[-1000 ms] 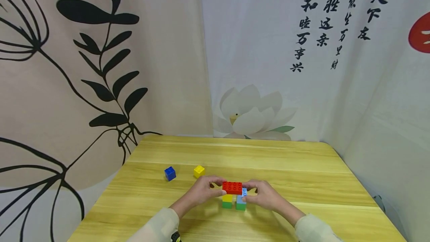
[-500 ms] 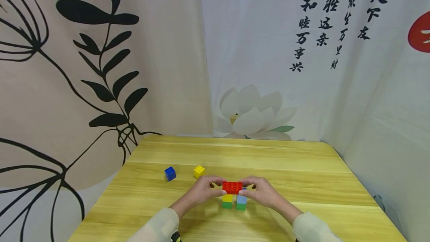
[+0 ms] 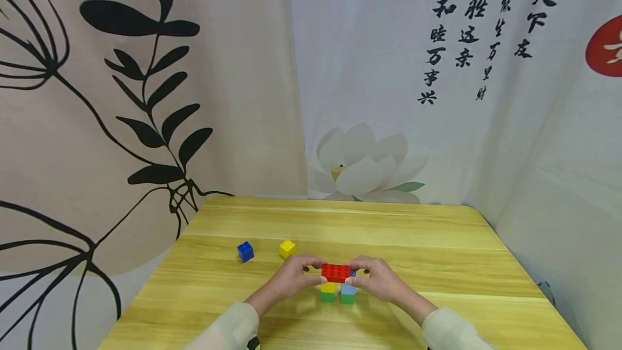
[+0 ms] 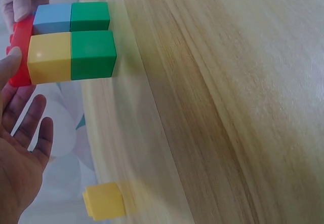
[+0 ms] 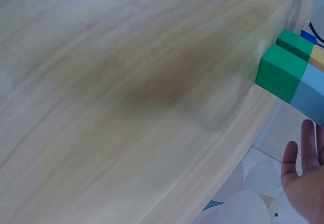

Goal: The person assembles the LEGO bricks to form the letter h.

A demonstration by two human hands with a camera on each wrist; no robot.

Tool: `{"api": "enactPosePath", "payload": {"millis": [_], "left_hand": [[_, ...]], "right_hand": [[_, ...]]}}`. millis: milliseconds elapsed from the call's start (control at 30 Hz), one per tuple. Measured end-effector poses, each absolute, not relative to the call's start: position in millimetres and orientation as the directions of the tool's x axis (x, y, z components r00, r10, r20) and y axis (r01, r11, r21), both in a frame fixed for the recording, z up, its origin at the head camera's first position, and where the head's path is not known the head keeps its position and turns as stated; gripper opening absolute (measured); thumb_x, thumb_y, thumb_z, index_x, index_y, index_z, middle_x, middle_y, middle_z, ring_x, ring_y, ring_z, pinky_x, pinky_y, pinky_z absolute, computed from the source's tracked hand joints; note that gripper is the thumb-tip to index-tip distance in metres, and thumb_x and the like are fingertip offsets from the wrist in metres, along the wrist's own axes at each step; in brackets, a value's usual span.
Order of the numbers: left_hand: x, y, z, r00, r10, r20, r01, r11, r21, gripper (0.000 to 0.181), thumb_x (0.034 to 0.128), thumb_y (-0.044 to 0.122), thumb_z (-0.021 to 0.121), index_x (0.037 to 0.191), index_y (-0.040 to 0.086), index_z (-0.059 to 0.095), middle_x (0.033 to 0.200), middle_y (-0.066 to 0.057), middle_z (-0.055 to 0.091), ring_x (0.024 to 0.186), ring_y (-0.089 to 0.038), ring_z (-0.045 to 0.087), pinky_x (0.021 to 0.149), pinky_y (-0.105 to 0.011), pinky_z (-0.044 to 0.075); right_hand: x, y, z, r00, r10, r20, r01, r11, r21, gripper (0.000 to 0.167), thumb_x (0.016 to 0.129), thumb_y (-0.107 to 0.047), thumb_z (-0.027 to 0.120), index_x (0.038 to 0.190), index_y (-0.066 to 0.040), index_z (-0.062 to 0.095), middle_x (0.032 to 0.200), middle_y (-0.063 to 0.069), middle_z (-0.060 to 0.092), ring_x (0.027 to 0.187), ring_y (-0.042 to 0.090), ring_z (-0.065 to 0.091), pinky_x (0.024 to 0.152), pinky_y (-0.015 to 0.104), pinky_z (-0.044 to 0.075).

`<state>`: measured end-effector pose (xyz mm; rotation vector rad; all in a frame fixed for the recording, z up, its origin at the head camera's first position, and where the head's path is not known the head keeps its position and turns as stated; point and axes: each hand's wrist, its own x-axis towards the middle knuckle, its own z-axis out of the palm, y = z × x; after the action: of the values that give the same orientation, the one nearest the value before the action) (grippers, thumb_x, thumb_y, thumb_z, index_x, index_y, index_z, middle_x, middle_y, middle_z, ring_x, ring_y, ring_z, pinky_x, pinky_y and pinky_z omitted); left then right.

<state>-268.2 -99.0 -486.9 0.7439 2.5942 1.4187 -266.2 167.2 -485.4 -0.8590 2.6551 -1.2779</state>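
Head view: we see left hand point(image 3: 295, 276) and right hand point(image 3: 376, 278) gripping red block point(image 3: 335, 273), one at each end. Red block bridges yellow block point(image 3: 328, 287), on left green block point(image 3: 328, 297), and light blue block point(image 3: 347, 289), on right green block point(image 3: 347, 298). Loose blue block point(image 3: 245, 251) and loose yellow block point(image 3: 287, 248) farther left on counter point(image 3: 413, 231).

Left wrist view: we see left thumb point(image 4: 11, 64) pressing red block.

Right wrist view: right hand's grip beyond frame edge.
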Motion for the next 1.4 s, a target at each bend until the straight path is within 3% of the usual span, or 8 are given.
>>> {"api": "enactPosePath", "payload": {"millis": [233, 667, 1000, 1400], "left_hand": [[-268.1, -98.2, -491.5, -0.886, 0.443, 0.137, 0.350, 0.447, 0.823, 0.031, 0.0886, 0.032, 0.076, 0.116, 0.019, 0.073, 0.106, 0.012, 0.069, 0.104, -0.022, 0.060, 0.085, -0.035, 0.048], [-267.1, -100.0, -492.6, -0.888, 0.437, 0.147, 0.335, 0.394, 0.856, 0.036, 0.0910, 0.036, 0.073, 0.119, 0.015, 0.072, 0.112, 0.007, 0.069, 0.108, -0.027, 0.060, 0.085, -0.034, 0.047], [-264.9, -98.8, -495.2, -0.888, 0.426, 0.170, 0.348, 0.383, 0.856, 0.033, 0.0917, 0.034, 0.072, 0.118, 0.014, 0.072, 0.107, 0.008, 0.069, 0.106, -0.027, 0.060, 0.084, -0.031, 0.048], [-266.9, -95.4, -497.1, -0.891, 0.419, 0.173, 0.354, 0.406, 0.842, 0.035, 0.0925, 0.036, 0.071, 0.119, 0.014, 0.072, 0.110, 0.009, 0.069, 0.102, -0.021, 0.061, 0.083, -0.030, 0.049]], "right_hand": [[-265.8, 166.7, -488.3, -0.842, -0.513, 0.169, -0.444, 0.479, -0.757, 0.032, 0.092, -0.039, 0.070, 0.116, -0.018, 0.073, 0.109, -0.011, 0.068, 0.102, 0.017, 0.060, 0.082, 0.042, 0.046], [-268.3, 164.6, -490.1, -0.858, -0.495, 0.136, -0.403, 0.487, -0.775, 0.030, 0.093, -0.039, 0.069, 0.115, -0.019, 0.073, 0.108, -0.011, 0.068, 0.102, 0.018, 0.059, 0.082, 0.039, 0.045], [-268.6, 164.1, -489.4, -0.858, -0.497, 0.133, -0.402, 0.486, -0.776, 0.028, 0.094, -0.038, 0.068, 0.115, -0.019, 0.073, 0.109, -0.010, 0.068, 0.100, 0.017, 0.059, 0.080, 0.037, 0.046], [-269.8, 166.0, -490.8, -0.859, -0.495, 0.132, -0.399, 0.484, -0.779, 0.033, 0.097, -0.036, 0.065, 0.121, -0.015, 0.070, 0.109, -0.007, 0.067, 0.101, 0.019, 0.058, 0.078, 0.035, 0.046]]}}
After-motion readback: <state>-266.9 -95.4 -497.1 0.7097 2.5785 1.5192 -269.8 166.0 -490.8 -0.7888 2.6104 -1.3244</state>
